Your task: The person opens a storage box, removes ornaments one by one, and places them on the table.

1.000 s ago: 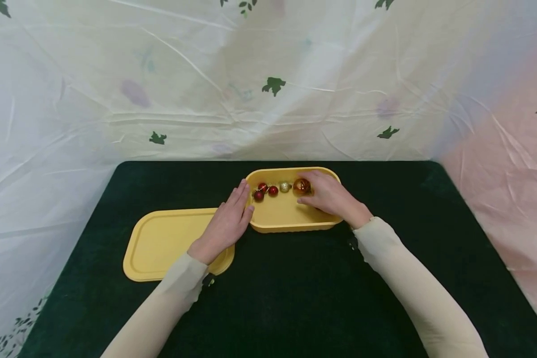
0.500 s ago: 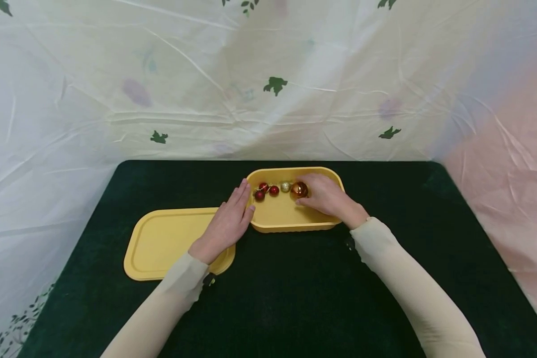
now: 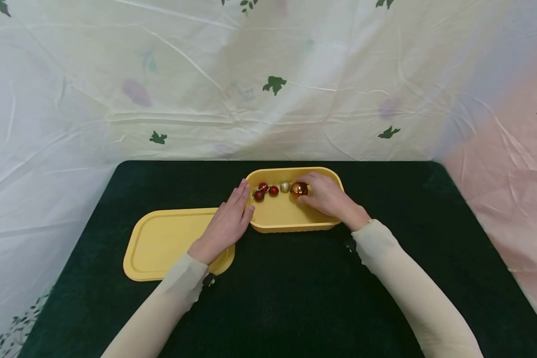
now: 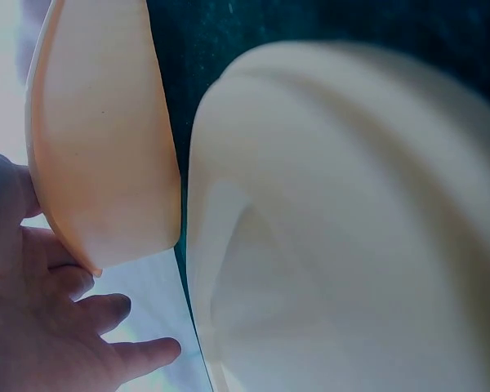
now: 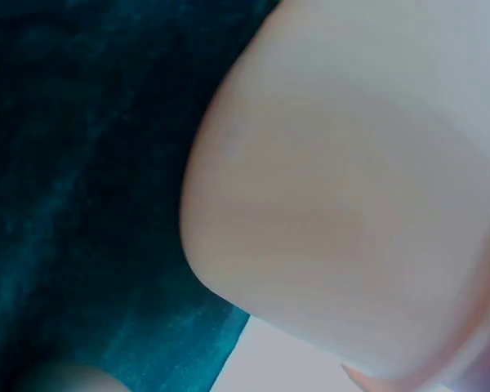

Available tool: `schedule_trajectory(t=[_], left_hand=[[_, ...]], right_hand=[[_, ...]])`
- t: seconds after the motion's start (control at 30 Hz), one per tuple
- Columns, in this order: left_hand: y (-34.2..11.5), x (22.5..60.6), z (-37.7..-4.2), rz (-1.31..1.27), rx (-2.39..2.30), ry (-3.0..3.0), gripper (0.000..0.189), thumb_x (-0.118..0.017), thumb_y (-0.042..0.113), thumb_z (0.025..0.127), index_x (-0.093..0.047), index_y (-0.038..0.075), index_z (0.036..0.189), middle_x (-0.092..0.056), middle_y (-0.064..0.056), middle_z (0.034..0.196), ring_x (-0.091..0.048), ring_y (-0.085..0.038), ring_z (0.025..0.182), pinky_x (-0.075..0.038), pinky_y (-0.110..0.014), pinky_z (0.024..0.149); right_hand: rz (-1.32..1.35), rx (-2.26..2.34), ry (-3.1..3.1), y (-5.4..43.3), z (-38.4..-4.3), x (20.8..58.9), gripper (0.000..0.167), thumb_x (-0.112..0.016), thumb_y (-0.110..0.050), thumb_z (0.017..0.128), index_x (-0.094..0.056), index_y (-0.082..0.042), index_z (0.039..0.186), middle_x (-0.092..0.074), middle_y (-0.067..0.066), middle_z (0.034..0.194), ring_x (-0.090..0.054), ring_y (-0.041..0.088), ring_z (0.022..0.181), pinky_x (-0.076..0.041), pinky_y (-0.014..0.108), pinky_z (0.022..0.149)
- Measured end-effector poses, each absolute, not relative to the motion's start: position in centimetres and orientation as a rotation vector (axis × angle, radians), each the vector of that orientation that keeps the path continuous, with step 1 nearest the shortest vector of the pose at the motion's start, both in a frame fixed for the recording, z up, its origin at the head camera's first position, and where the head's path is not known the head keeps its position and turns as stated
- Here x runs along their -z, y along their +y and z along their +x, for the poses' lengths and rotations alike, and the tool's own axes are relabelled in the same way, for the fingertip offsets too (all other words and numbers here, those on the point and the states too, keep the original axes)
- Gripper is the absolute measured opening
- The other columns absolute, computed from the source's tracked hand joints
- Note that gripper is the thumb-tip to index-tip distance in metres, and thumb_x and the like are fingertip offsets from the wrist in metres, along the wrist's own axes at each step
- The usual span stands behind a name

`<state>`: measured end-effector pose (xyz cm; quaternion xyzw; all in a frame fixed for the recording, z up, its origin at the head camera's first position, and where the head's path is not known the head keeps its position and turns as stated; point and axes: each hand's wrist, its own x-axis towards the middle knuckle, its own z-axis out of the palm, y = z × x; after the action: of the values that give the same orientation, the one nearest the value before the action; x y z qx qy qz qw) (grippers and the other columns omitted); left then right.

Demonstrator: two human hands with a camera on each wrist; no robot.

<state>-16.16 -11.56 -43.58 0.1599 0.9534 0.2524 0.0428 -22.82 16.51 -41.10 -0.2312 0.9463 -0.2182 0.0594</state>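
My right hand (image 3: 328,196) reaches into a yellow rectangular box (image 3: 295,227) and grips a shiny copper-coloured bauble (image 3: 299,189) between thumb and fingers. To the bauble's left sit a small glittery gold bauble (image 3: 285,187) and several small red ones, including one red bauble (image 3: 273,191) nearest it. My left hand (image 3: 225,219) lies along the box's left end, fingers straight. In the left wrist view, that hand's fingers (image 4: 106,312) are spread at the rim of the box (image 4: 106,147). The right wrist view shows mostly the box's outer wall (image 5: 335,204); the bauble is hidden there.
A flat yellow lid (image 3: 170,243) lies left of the box, partly under my left wrist and forearm. Both rest on a dark green table cover (image 3: 273,298). A pale curtain (image 3: 206,99) with leaf prints hangs behind the table's far edge.
Since a second ago, the copper bauble has moved slightly left and turned in my right hand, toward the small gold one. My left hand has stayed in place.
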Motion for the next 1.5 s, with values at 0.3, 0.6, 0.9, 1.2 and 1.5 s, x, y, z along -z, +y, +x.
schedule_trajectory(t=[0.3, 0.6, 0.9, 1.2, 1.5], left_hand=[[-11.6, 43.4, -16.1, 0.506, -0.773, 2.923, 0.064, -0.040, 0.034, 0.113, -0.016, 0.008, 0.166, -0.006, -0.006, 0.174, -0.018, -0.033, 0.157, -0.024, -0.062, 0.121], [-11.5, 43.4, -16.1, 0.513, -0.776, 2.921, 0.064, -0.040, 0.034, 0.113, -0.017, 0.007, 0.166, -0.008, -0.008, 0.174, -0.018, -0.034, 0.157, -0.025, -0.063, 0.121], [-11.6, 43.6, -16.1, 0.520, -0.782, 2.916, 0.064, -0.039, 0.035, 0.113, -0.015, 0.008, 0.166, -0.006, -0.007, 0.174, -0.017, -0.033, 0.157, -0.024, -0.062, 0.121], [-11.6, 43.4, -16.0, 0.518, -0.776, 2.914, 0.064, -0.037, 0.036, 0.113, -0.015, 0.008, 0.166, -0.004, -0.006, 0.174, -0.016, -0.033, 0.158, -0.024, -0.063, 0.121], [-11.6, 43.4, -16.0, 0.515, -0.777, 2.908, 0.065, -0.038, 0.036, 0.113, -0.014, 0.007, 0.166, -0.001, -0.004, 0.174, -0.016, -0.033, 0.158, -0.024, -0.062, 0.122]], right_hand=[[-0.728, 0.766, 2.896, 17.8, -21.4, 39.5, 0.049, -0.077, -0.023, 0.096, -0.063, -0.005, 0.140, -0.061, 0.015, 0.139, -0.055, 0.032, 0.127, -0.043, 0.054, 0.110], [-0.710, 0.839, 2.933, 19.1, -19.9, 38.8, 0.053, -0.074, -0.030, 0.098, -0.060, -0.007, 0.145, -0.056, 0.017, 0.145, -0.056, 0.034, 0.127, -0.047, 0.055, 0.107], [-0.663, 0.947, 2.969, 20.4, -18.5, 38.0, 0.057, -0.074, -0.032, 0.098, -0.058, -0.008, 0.147, -0.056, 0.016, 0.142, -0.057, 0.035, 0.124, -0.049, 0.055, 0.103], [-0.646, 1.037, 2.996, 21.8, -17.4, 37.4, 0.058, -0.076, -0.034, 0.097, -0.059, -0.011, 0.148, -0.059, 0.011, 0.141, -0.057, 0.032, 0.124, -0.049, 0.057, 0.103], [-0.636, 1.070, 3.052, 23.5, -16.5, 37.0, 0.057, -0.078, -0.030, 0.095, -0.060, -0.014, 0.147, -0.061, 0.009, 0.139, -0.061, 0.031, 0.118, -0.052, 0.054, 0.098]])
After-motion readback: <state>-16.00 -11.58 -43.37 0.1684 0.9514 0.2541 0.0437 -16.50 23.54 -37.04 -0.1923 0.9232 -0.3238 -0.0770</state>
